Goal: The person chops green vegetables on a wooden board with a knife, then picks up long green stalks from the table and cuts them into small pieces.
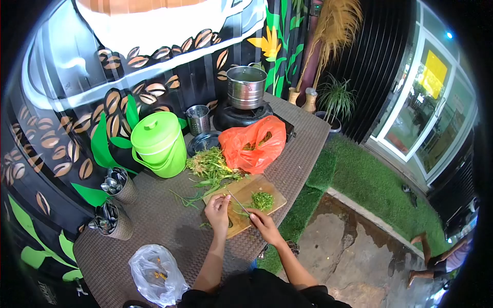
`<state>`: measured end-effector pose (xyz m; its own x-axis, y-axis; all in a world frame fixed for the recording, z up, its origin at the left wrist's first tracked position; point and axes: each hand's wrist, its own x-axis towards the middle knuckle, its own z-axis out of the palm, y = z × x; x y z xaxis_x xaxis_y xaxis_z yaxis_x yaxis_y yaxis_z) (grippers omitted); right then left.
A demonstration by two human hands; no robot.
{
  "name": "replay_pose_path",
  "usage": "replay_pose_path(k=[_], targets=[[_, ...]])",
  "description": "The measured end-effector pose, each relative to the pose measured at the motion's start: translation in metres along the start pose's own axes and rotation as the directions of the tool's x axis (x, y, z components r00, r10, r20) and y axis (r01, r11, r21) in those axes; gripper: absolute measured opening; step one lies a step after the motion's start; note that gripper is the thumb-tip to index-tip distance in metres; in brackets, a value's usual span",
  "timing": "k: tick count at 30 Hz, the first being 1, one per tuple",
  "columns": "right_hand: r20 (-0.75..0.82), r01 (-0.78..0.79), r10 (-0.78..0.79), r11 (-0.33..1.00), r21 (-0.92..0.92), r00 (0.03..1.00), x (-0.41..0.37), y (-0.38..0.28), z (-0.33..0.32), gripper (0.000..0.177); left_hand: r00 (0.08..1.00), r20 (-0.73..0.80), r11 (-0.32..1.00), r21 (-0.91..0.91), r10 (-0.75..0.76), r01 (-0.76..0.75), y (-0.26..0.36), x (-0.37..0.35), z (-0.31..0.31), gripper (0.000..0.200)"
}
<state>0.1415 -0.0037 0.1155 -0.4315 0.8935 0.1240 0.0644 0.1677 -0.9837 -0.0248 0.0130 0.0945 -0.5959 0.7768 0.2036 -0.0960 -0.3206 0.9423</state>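
My right hand [262, 224] is closed round the handle of a knife [239, 202], whose blade points up and left over the wooden cutting board [275, 208]. Beside the blade, at the board's left part, my left hand [218, 208] is closed in a pinch; what its fingers hold is too small to make out. A small heap of chopped greens [262, 200] lies on the board's right part. Just beyond the board are a pile of uncut leafy stems [208, 165] and an orange plastic bag [257, 146] with greens inside.
A lidded green bucket [160, 146] stands behind left, near two cutlery holders [125, 192]. At the back, a steel pot [246, 90] sits on a stove, beside a perforated metal cup [198, 120]. A clear plastic bag [156, 272] lies front left. Another person's legs [423, 262] show far right.
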Motion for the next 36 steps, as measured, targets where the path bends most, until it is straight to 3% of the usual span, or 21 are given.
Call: replay_pose_path(k=[3,5,7,8,12,14,21,23,36], targets=[[-0.065,0.016,-0.018,1.0,-0.027,0.998,-0.012,-0.004,0.01,0.031,0.998,0.041,0.997,-0.071,-0.041,0.044,0.004,-0.008,0.004,0.015],[-0.078,-0.003,-0.004,0.995,-0.095,0.997,-0.017,0.004,0.014,0.031,0.996,-0.009,0.986,-0.142,-0.088,0.085,0.003,-0.011,0.005,0.018],[-0.061,0.133,-0.155,0.952,-0.277,0.986,-0.02,0.0,0.017,0.032,0.993,-0.005,0.986,-0.115,-0.122,0.121,0.006,-0.016,0.007,0.019],[-0.027,0.066,-0.077,0.952,-0.3,0.997,-0.022,-0.004,0.016,0.033,0.988,-0.01,0.984,-0.09,-0.152,0.151,0.008,-0.017,0.007,0.02],[-0.046,0.085,-0.11,0.924,-0.372,0.993,-0.025,0.003,0.017,0.032,0.975,0.059,0.974,-0.061,-0.215,0.219,0.006,-0.019,-0.002,0.02],[-0.031,0.064,-0.073,0.973,-0.222,0.997,-0.026,-0.001,0.015,0.031,0.966,0.126,0.97,-0.064,-0.227,0.236,0.009,-0.018,-0.003,0.018],[-0.023,0.072,-0.076,0.984,-0.16,0.997,-0.029,-0.002,0.012,0.031,0.973,0.167,0.983,-0.067,-0.157,0.17,0.018,-0.018,0.002,0.015],[0.008,0.039,-0.041,0.988,0.15,0.999,-0.029,0.0,0.013,0.031,0.962,0.201,0.97,-0.119,-0.184,0.211,0.017,-0.018,0.001,0.014],[-0.016,-0.012,0.018,0.957,0.29,1.0,-0.023,0.016,0.01,0.031,0.913,0.264,0.923,-0.148,-0.31,0.356,0.005,-0.018,0.004,0.019]])
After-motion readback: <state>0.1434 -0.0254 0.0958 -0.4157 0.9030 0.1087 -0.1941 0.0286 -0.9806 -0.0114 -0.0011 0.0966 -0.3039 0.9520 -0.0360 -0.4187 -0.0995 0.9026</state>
